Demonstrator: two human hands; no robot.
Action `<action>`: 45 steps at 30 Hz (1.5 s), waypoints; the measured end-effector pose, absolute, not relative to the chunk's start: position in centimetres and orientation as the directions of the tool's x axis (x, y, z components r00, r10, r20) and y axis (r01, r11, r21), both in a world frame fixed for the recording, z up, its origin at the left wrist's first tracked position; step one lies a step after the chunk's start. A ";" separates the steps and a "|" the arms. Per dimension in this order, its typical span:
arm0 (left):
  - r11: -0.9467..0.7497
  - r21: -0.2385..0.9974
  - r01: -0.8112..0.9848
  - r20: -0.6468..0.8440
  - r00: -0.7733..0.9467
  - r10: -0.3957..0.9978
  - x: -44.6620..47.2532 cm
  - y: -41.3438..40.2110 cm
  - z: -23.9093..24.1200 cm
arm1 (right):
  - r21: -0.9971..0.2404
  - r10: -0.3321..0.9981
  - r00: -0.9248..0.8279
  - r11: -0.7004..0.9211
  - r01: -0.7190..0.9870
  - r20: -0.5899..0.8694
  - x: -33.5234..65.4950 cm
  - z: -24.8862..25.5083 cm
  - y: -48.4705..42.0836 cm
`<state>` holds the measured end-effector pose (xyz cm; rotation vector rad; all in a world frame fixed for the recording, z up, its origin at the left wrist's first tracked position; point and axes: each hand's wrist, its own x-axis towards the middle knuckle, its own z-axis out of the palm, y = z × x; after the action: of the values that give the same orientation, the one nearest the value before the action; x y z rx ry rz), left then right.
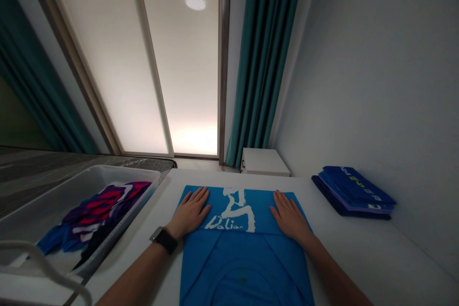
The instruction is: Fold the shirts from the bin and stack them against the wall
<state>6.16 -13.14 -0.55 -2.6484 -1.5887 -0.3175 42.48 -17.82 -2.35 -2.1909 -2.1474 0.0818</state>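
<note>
white walls go around our small room, and a big pale window (172, 71) glows at 12 o'clock. a round light (195, 2) shines in the glass. a green-blue curtain (261, 67) hangs at 1 o'clock. a little white cabinet (263, 161) sits under it, just past the far edge of our bench (358, 253).

our blue shirt (244, 258) lies flat on the bench right in front of us, at 6 o'clock. a folded part with a white print (233, 213) lies across its far half.

our left hand (190, 210) rests palm down on that folded part, at 11 o'clock on the shirt. its fingers are spread wide and flat, and it holds nothing. a black watch (163, 239) is on that wrist. our right hand (290, 217) rests the same way at 1 o'clock on the shirt, wide and flat, holding nothing. the white print sits between our two hands.

at 9 o'clock a gray bin (118, 169) stands just beside the bench. purple, red and blue clothes (103, 205) lie jumbled in it.

at 3 o'clock a pile of folded dark blue shirts (355, 193) sits on the bench by the wall, well apart from our right hand.
</note>
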 end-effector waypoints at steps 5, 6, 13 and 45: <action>-0.456 0.081 0.886 0.194 0.434 0.880 5.6 -13.1 -0.8 | -0.088 1.000 0.020 -0.019 0.996 0.012 42.6 -2.4 -17.8; -0.456 0.083 0.886 0.190 0.435 0.880 5.6 -13.2 -0.8 | -0.089 1.000 0.020 -0.019 0.996 0.011 42.6 -2.4 -17.8; -0.435 0.120 0.893 0.197 0.408 0.892 6.2 -12.7 0.8 | -0.118 0.999 0.019 -0.016 0.993 0.026 42.5 -2.2 -17.9; -0.565 0.177 0.806 -0.177 0.590 0.787 6.5 -5.0 5.7 | -0.103 1.000 0.015 -0.016 0.995 -0.008 42.2 0.3 -17.3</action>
<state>6.48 -4.97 5.73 -3.0105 -1.5359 0.1333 42.23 -17.29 0.31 -2.1885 -2.1551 0.1196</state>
